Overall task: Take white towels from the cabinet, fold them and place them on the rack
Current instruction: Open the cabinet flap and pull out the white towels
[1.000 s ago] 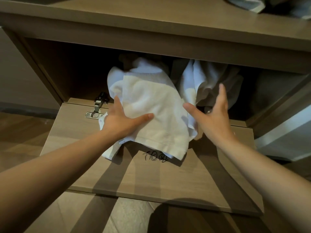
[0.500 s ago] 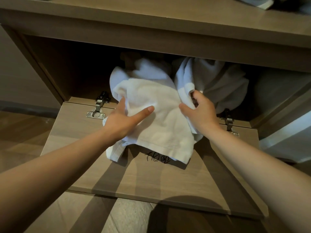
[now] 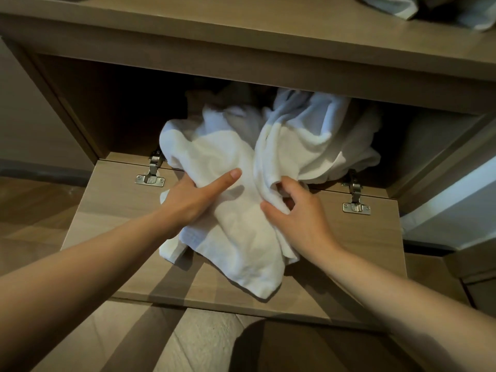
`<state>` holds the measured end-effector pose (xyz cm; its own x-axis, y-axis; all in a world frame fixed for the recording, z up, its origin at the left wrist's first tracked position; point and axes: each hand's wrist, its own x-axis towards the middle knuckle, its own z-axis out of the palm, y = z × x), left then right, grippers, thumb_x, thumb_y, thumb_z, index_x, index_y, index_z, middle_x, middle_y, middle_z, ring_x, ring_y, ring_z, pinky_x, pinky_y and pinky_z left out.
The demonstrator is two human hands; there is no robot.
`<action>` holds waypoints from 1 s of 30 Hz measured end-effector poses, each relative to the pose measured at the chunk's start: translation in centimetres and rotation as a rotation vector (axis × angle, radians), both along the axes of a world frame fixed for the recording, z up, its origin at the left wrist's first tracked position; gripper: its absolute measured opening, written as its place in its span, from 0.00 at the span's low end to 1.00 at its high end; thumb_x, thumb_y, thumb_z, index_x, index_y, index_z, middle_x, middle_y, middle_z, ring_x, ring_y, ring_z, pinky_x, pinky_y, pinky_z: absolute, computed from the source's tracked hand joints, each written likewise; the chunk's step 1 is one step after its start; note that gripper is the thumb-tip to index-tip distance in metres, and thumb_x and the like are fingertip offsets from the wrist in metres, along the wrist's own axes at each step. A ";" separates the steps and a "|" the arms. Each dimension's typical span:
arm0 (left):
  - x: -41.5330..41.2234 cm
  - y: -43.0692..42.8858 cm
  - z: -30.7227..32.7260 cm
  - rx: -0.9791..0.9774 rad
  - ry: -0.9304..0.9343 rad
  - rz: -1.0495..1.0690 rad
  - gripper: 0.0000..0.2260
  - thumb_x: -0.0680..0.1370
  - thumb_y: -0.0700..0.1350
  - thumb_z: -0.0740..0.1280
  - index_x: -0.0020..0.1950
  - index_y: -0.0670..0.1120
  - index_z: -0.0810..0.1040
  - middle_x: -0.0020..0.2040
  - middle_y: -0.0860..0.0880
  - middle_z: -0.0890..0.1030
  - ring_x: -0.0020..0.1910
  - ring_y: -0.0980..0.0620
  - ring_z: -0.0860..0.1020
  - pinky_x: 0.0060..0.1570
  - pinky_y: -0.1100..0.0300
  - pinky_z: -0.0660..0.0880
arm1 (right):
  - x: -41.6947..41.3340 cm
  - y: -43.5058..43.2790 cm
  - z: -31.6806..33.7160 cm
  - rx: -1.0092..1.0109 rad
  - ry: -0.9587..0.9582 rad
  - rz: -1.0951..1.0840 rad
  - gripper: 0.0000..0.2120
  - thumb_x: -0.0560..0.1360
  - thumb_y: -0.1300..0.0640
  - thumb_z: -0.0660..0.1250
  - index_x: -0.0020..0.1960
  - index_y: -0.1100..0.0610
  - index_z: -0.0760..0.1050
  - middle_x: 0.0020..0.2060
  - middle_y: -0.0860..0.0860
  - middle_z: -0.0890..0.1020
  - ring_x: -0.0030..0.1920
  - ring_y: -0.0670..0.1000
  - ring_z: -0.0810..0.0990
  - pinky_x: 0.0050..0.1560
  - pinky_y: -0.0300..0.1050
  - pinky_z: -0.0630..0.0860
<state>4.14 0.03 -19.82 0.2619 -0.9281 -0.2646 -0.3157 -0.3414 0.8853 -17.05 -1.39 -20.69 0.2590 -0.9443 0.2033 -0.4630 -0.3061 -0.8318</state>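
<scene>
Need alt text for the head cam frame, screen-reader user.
Two bare hands grip crumpled white terry towels spilling from an open light-wood cabinet onto its folded-down door. The left hand lays its thumb across the cloth; the right hand pinches a fold. Two metal hinges flank the heap.

A light-brown wooden cabinet (image 3: 214, 30) stands beside a plain grey wall (image 3: 29, 116). Below lies a shadow-streaked wood-grain plank floor (image 3: 212, 342).

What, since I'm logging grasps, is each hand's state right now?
Left hand: grips the crumpled white terry towels, thumb on top.
Right hand: pinches a fold of them.
</scene>
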 end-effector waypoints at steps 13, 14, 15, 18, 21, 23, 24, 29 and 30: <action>-2.8 -0.5 1.2 0.133 0.061 -0.047 0.56 0.49 0.76 0.74 0.71 0.48 0.69 0.63 0.47 0.78 0.61 0.44 0.77 0.62 0.47 0.74 | -0.6 3.8 0.4 0.188 0.001 0.247 0.19 0.71 0.48 0.69 0.62 0.46 0.77 0.52 0.39 0.81 0.53 0.37 0.79 0.52 0.33 0.76; -2.8 -0.6 1.2 0.138 0.067 -0.039 0.57 0.49 0.75 0.75 0.71 0.48 0.68 0.64 0.47 0.77 0.61 0.43 0.77 0.62 0.46 0.74 | -1.4 3.6 0.9 0.210 -0.032 0.245 0.17 0.72 0.46 0.68 0.60 0.44 0.79 0.52 0.39 0.83 0.53 0.38 0.80 0.53 0.34 0.77; -2.8 -0.7 1.1 0.137 0.068 -0.032 0.57 0.49 0.74 0.75 0.71 0.48 0.68 0.64 0.47 0.77 0.61 0.43 0.77 0.62 0.46 0.74 | -2.4 3.1 1.4 0.178 -0.046 0.213 0.13 0.72 0.45 0.67 0.55 0.42 0.81 0.49 0.38 0.84 0.51 0.38 0.81 0.52 0.34 0.77; -2.8 -0.7 0.9 0.115 0.075 -0.024 0.57 0.49 0.73 0.76 0.72 0.49 0.66 0.64 0.49 0.77 0.61 0.44 0.76 0.62 0.46 0.74 | -5.2 0.8 3.4 -0.103 0.023 -0.027 0.06 0.73 0.46 0.64 0.45 0.40 0.80 0.42 0.37 0.84 0.44 0.39 0.81 0.44 0.30 0.75; -2.8 -0.7 0.8 0.102 0.101 -0.034 0.56 0.49 0.73 0.77 0.72 0.50 0.66 0.63 0.49 0.77 0.60 0.45 0.77 0.62 0.46 0.74 | -7.1 -3.3 4.2 -0.120 0.131 -0.293 0.20 0.74 0.40 0.67 0.62 0.47 0.74 0.62 0.44 0.73 0.63 0.50 0.73 0.59 0.43 0.73; -2.8 -0.7 0.8 0.100 0.095 -0.032 0.55 0.50 0.72 0.77 0.71 0.49 0.67 0.63 0.50 0.78 0.60 0.45 0.77 0.62 0.46 0.75 | -7.1 -5.7 4.6 0.122 0.091 -0.402 0.40 0.71 0.33 0.67 0.76 0.46 0.57 0.76 0.51 0.56 0.74 0.59 0.60 0.66 0.52 0.66; -2.7 -0.7 0.7 0.093 0.094 -0.031 0.54 0.51 0.72 0.77 0.71 0.50 0.67 0.62 0.50 0.78 0.59 0.46 0.77 0.61 0.46 0.75 | -6.7 -6.7 4.8 0.225 0.049 -0.432 0.46 0.69 0.30 0.67 0.78 0.46 0.51 0.78 0.52 0.50 0.76 0.61 0.56 0.66 0.54 0.65; -2.6 -0.5 0.2 0.046 -0.002 -0.043 0.50 0.53 0.72 0.76 0.70 0.52 0.68 0.62 0.52 0.77 0.61 0.48 0.76 0.62 0.46 0.74 | -2.8 -9.9 4.6 0.383 -0.080 -0.428 0.54 0.63 0.26 0.68 0.76 0.59 0.57 0.70 0.56 0.68 0.65 0.57 0.71 0.59 0.51 0.74; -2.7 -0.5 0.1 0.055 -0.035 -0.031 0.52 0.52 0.73 0.75 0.71 0.52 0.67 0.63 0.52 0.76 0.62 0.47 0.75 0.63 0.45 0.73 | -2.0 -10.2 4.2 0.352 -0.081 -0.407 0.50 0.65 0.29 0.70 0.74 0.61 0.61 0.64 0.55 0.72 0.59 0.54 0.74 0.52 0.45 0.76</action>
<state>1.48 -0.50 -19.76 0.2431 -0.9203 -0.3064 -0.3569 -0.3786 0.8540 -19.09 -11.55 -16.51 -0.1455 -0.9795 -0.1392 -0.4164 0.1883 -0.8895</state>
